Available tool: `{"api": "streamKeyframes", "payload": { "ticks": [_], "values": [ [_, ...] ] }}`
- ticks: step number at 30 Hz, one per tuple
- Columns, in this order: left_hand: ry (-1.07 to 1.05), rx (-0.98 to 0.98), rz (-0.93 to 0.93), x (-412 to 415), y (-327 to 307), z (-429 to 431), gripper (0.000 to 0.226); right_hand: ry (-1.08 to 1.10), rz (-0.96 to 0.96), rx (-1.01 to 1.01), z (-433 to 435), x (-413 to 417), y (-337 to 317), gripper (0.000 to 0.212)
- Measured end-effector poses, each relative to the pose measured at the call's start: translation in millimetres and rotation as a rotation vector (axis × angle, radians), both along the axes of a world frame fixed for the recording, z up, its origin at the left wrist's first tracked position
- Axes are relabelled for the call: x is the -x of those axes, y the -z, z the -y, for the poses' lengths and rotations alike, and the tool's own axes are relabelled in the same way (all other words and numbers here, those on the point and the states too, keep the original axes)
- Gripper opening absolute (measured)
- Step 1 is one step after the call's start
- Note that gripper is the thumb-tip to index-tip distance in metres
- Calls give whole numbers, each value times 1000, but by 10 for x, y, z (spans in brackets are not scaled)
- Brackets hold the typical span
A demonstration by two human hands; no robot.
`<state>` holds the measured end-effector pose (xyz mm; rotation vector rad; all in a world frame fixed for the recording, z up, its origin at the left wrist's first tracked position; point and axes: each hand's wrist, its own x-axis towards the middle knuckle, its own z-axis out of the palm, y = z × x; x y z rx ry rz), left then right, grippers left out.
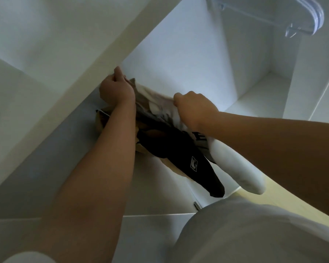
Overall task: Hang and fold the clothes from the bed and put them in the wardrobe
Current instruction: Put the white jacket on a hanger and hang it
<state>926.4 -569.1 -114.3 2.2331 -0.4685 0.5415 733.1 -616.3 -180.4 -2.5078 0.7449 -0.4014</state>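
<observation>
A bundle of clothes (160, 109) hangs between my two hands in front of the white wardrobe (179, 59). Its top is a pale beige and white garment with dark lettering; a black garment (180, 150) with a small white patch droops below it. My left hand (115, 90) is shut on the bundle's left top corner, pressed against the edge of a wardrobe panel. At the right top edge, my right hand (195, 109) is clenched on the cloth. A white sleeve (237, 166) dangles under my right forearm.
Several white hangers (311, 14) hang on a rail at the top right. A white shelf floor (258, 95) lies inside the right compartment. White drawer fronts (150, 230) are below my arms, and my pale clothing (254, 234) fills the lower right.
</observation>
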Motion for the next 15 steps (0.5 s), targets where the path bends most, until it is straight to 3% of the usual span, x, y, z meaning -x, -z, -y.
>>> {"api": "streamKeyframes", "payload": {
  "ticks": [5,9,12,15],
  "values": [
    [8,-93,13,-16,24,9,49,4,-30,-59,26,-24,-56,18],
    [92,-275,40,7,4,-17,40,-20,-141,-70,173,48,-114,5],
    [75,-287,27,123,-17,-33,34,-24,-141,-65,206,223,-111,19],
    [85,-107,-20,474,19,50,22,83,-52,-137,248,524,-101,33]
  ]
}}
